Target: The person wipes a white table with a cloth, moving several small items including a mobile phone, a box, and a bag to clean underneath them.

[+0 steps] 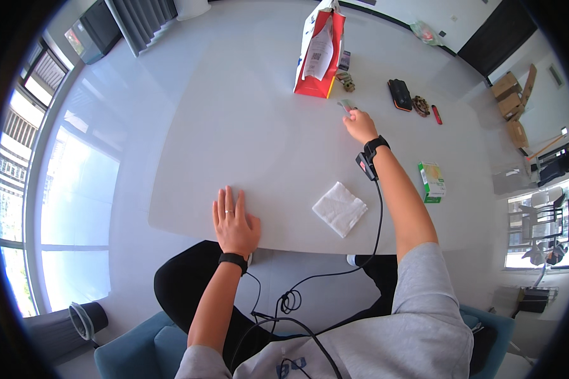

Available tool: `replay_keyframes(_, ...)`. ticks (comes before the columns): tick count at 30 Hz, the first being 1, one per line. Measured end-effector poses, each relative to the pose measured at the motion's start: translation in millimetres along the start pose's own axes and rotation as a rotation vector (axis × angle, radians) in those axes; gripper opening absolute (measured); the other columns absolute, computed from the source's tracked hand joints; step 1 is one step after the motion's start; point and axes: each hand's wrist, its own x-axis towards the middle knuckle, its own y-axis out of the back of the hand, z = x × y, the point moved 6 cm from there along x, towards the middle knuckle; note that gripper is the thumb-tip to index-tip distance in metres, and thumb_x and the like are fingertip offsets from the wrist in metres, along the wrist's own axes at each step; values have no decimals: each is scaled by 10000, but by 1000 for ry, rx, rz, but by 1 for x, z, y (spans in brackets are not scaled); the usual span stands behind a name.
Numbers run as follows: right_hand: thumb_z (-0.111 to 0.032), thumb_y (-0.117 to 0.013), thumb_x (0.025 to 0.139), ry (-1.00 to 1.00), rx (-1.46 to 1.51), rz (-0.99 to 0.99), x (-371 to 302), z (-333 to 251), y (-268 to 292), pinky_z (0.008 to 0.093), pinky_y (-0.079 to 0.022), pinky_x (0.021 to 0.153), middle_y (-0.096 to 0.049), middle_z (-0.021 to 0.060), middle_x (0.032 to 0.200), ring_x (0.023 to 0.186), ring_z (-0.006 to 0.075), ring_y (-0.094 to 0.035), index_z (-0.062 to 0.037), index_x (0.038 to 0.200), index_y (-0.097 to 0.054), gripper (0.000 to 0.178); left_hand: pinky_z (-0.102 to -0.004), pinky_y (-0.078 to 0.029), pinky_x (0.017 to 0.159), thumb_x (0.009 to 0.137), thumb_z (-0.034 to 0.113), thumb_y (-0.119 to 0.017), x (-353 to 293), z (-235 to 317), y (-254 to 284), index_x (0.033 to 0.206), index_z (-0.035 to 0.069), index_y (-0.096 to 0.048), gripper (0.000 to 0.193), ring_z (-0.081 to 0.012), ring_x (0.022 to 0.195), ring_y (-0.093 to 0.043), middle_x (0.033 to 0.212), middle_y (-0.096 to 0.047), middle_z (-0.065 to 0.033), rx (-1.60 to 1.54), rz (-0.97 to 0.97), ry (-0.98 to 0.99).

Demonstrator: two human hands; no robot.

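Here, one white table [246,139] bears your left hand [235,228], palm down, fingers extended, gripping nothing. Your right hand [361,125] is mostly closed, its fingers pinching one small grey-green item [344,105] just on your side of one red-and-white bag [310,88]. Nearer you lie one folded white napkin [339,209] and, farther right, one green-and-white box [432,182].
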Motion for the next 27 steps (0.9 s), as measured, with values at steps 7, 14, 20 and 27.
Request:
replay_keyframes(7, -376, -574, 822, -2, 308, 6, -20, 0, 32, 367, -426, 920, -588, 202, 1148, 1086, 314, -556, -21, 1170, -562, 498, -463, -227, 1092, 764, 112, -505, 3, 5, -6, 1245, 20, -495, 489, -347, 1319, -306, 1379, -381, -210, -15, -28, -22)
replay_keyframes(14, -302, -701, 739, 5, -124, 317, -165, 95, 174, 379, -460, 863, -577, 192, 1114, 1041, 322, -562, -4, 1053, -552, 458, -455, -220, 1098, 766, 115, -497, 3, 4, -6, 1251, 29, -491, 493, -315, 1337, -288, 1396, -365, -190, 22, -3, -16)
replay_keyframes(20, -286, -743, 677, -290, 9, 44, -197, 199, 143, 396, -468, 858, -521, 166, 1176, 1056, 342, -541, -82, 1140, -504, 559, -455, -215, 1099, 782, 126, -500, 4, 9, -8, 1262, 28, -481, 491, -312, 1336, -287, 1400, -358, -189, 20, -4, -9)
replay_keyframes(27, -361, -700, 710, -100, -177, 77, -120, 71, 83, 436, -478, 831, -494, 149, 1169, 1000, 377, -544, -158, 1155, -496, 530, -464, -232, 1089, 783, 115, -504, 3, 2, -3, 1256, 23, -482, 483, -327, 1327, -300, 1394, -366, -191, 48, -24, -7)
